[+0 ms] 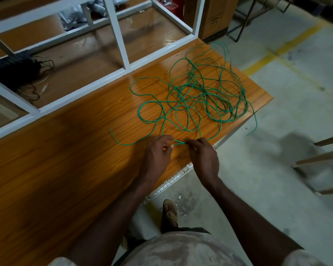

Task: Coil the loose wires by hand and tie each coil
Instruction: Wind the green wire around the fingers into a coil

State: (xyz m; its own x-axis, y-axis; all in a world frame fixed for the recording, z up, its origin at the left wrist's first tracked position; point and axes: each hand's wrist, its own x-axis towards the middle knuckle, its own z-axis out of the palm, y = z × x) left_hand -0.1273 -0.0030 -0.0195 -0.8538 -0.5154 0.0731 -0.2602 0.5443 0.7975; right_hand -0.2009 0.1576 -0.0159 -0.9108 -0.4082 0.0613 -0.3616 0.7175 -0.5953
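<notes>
Here the two hands meet near the front edge of the desk (pixel 65 154), each pinching the green wire (pixel 200 93). The left hand (pixel 158 150) has thumb and curled fingers closed on the strand just short of its free end, which trails off to the left across the wood. The right hand (pixel 204 156) grips the same strand just beside it, fingers curled over it. Holding both points close together looks like the way to form a first loop, so the coiling seems only begun. Beyond the hands the rest of the wire lies in a loose tangle of overlapping loops toward the desk's far right corner, one end drooping over the edge. A white metal frame (pixel 121 41) stands behind the tangle.
</notes>
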